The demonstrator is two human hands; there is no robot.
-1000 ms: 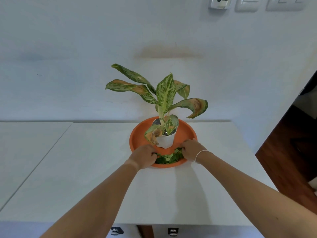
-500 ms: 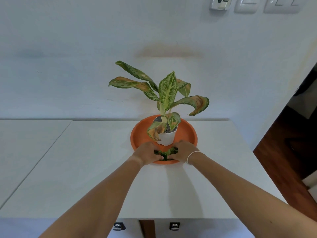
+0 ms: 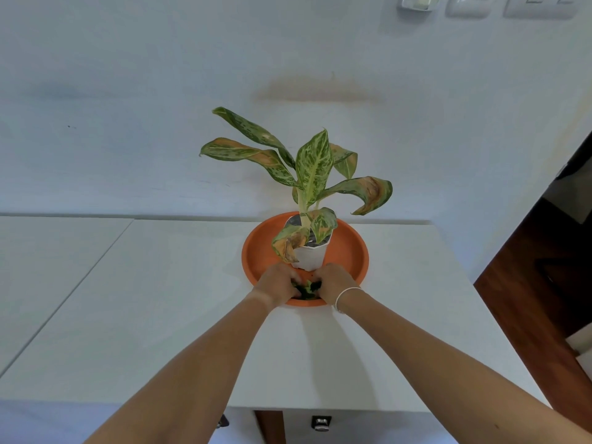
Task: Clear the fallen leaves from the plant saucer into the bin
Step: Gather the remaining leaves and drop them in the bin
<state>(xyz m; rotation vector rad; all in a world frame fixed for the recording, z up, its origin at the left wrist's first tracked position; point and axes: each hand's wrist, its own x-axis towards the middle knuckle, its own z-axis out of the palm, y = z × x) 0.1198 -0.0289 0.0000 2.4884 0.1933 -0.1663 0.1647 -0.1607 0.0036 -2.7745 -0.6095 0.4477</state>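
An orange plant saucer (image 3: 350,251) sits on the white table, with a white pot (image 3: 310,257) and a speckled green plant (image 3: 312,165) standing in it. At the saucer's near rim lies a small bunch of green fallen leaves (image 3: 307,289). My left hand (image 3: 278,286) and my right hand (image 3: 333,285) are pressed together around that bunch, fingers curled over it. Most of the leaves are hidden between my hands. No bin is in view.
The white table (image 3: 160,299) meets the white wall behind the saucer. A second table surface (image 3: 48,267) adjoins on the left. The table's right edge drops to a dark wooden floor (image 3: 538,283). Wall switches (image 3: 467,4) sit high up.
My hands have moved inward from either side of the leaves until they almost touch. The spread-out leaves are now gathered into a tight bunch between them.
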